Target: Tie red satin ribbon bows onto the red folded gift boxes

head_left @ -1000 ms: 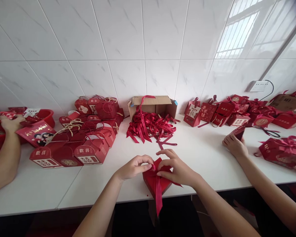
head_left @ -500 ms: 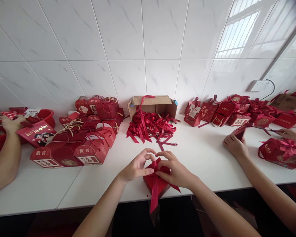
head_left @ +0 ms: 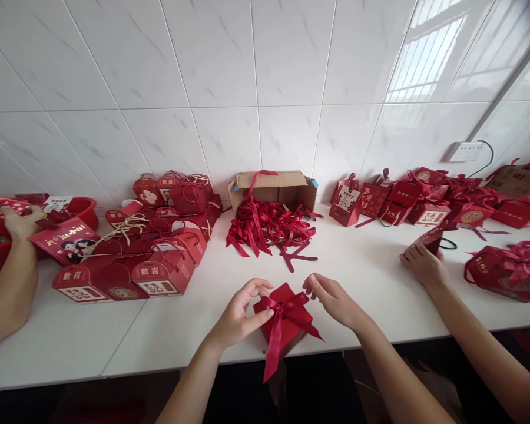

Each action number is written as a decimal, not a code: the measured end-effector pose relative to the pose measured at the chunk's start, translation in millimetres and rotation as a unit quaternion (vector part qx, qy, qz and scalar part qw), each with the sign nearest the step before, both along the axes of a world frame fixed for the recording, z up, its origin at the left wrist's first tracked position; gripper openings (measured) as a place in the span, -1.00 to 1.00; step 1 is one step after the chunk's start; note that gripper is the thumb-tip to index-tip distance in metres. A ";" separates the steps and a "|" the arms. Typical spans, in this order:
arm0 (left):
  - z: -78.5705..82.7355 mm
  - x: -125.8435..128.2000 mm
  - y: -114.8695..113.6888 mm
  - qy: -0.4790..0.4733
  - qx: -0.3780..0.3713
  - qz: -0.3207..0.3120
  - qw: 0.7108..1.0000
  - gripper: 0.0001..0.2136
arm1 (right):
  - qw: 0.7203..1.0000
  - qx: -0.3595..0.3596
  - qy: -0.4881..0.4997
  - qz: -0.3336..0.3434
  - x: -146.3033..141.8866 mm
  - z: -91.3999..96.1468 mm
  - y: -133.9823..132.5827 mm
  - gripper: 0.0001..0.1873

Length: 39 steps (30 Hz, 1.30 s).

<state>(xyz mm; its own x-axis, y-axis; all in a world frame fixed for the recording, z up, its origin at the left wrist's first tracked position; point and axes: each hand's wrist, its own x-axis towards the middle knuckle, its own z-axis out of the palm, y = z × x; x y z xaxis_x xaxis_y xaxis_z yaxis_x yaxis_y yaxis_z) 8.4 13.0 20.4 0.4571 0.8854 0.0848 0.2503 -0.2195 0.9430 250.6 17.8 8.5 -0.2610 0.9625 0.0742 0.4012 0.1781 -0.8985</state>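
Note:
A small red gift box [head_left: 291, 321] sits at the front edge of the white counter [head_left: 362, 277], tied with a red ribbon bow [head_left: 287, 307] whose tail hangs over the edge. My left hand [head_left: 241, 315] curls against the box's left side, thumb and fingers pinching the bow's left loop. My right hand [head_left: 333, 300] hovers just right of the box, fingers apart and holding nothing.
An open cardboard box [head_left: 271, 188] spills loose red ribbons [head_left: 269, 227] behind. Red gift boxes [head_left: 159, 241] are piled at left, more at right [head_left: 424, 200]. Another person's hand [head_left: 20, 221] works at far left; another's hand [head_left: 424, 262] holds a red box at right.
My right hand has let go of the bow and drawn away to the right. The bow now shows tied on the box. The right-hand person's far hand has left view.

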 end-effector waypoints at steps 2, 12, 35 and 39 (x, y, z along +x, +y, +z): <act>-4.5 1.7 -2.8 -0.038 -0.014 0.007 0.999 -0.74 | 0.999 -0.026 0.015 0.041 0.5 -4.0 0.4 -0.57; -16.6 38.1 4.3 -0.107 -0.037 0.059 0.992 -0.78 | 0.990 0.130 -0.005 0.050 -3.6 12.1 3.1 -0.89; 3.3 29.6 27.9 0.076 0.099 -0.024 0.992 -0.71 | 0.928 0.230 -0.270 0.117 -16.9 20.8 8.0 -0.97; 3.2 29.1 28.3 0.112 0.150 -0.046 0.981 -0.72 | 0.918 0.220 -0.310 0.116 -21.2 22.1 7.7 -0.97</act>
<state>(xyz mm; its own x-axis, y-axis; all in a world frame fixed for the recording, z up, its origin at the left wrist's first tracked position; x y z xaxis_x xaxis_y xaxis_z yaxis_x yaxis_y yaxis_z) 37.5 41.3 23.6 0.5711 0.7897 0.2241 0.4090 -0.5104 0.7564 229.4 25.5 30.6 -0.5775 0.7889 0.2100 0.7172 0.6132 -0.3312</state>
